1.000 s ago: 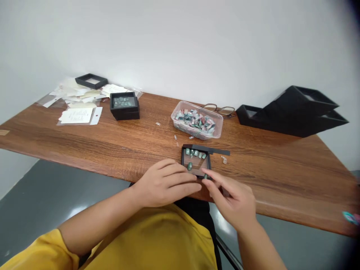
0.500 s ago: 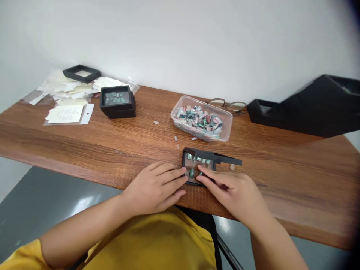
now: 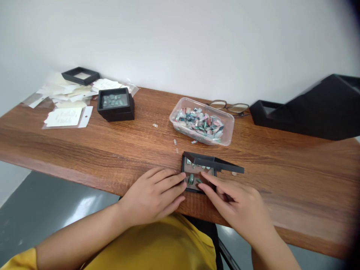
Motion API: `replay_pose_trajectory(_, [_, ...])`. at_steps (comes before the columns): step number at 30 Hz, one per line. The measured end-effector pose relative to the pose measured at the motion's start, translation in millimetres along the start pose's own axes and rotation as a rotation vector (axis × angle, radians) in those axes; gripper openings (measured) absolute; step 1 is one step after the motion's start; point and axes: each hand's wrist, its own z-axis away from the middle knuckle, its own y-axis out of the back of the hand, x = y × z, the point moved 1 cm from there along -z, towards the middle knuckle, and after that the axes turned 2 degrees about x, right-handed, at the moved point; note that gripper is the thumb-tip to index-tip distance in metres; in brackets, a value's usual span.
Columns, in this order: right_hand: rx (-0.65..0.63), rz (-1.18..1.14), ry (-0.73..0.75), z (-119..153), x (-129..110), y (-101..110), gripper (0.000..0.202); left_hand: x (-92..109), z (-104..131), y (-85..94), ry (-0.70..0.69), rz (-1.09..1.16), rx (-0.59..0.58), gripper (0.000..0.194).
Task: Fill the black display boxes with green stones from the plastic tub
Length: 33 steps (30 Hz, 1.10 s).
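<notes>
A small black display box stands at the table's front edge with its framed lid tilted up. Along its back, partly hidden by the lid, is a row of pale green press-on nails. A dark green press-on nail lies nearer the front, with a thinner-looking green nail to its right. My left hand rests flat, fingertips at the box's left edge. My right hand reaches in from the right; thumb and index fingertips are apart, close around the thinner-looking nail.
Behind the box is a clear plastic tub heaped with assorted nails, and eyeglasses behind it. Stacked black boxes and cards in plastic sleeves sit at left. A large black stand is at right. Loose nails dot the table.
My right thumb and index finger have drawn slightly right, showing more of the thinner-looking green nail. My left hand stays by the box. The whole view has shifted a little.
</notes>
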Motion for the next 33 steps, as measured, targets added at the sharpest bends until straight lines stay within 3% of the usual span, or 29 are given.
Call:
replay_pose_trajectory(10, [0.065,-0.033,0.061,0.7,0.9,-8.3,0.015,-0.9,-0.6,0.8,0.004,0.011,-0.008,0.026])
replay_pose_trajectory(16, [0.039,-0.021,-0.068,-0.1,-4.2,-10.8,0.016,-0.7,-1.4,1.2,0.012,0.022,-0.005,0.026])
replay_pose_trajectory(19, [0.089,0.030,-0.081,-0.2,-7.2,-12.3,0.016,-0.8,-2.0,1.1,0.012,0.022,-0.004,0.026])
replay_pose_trajectory(24, [0.207,0.349,0.148,-1.5,-10.6,-9.6,0.010,-0.8,-1.3,0.1,0.007,0.017,-0.002,0.027])
replay_pose_trajectory(33, [0.041,0.512,0.314,-1.3,-21.3,2.3,0.024,-5.1,-2.8,2.2,0.017,0.046,0.055,0.017])
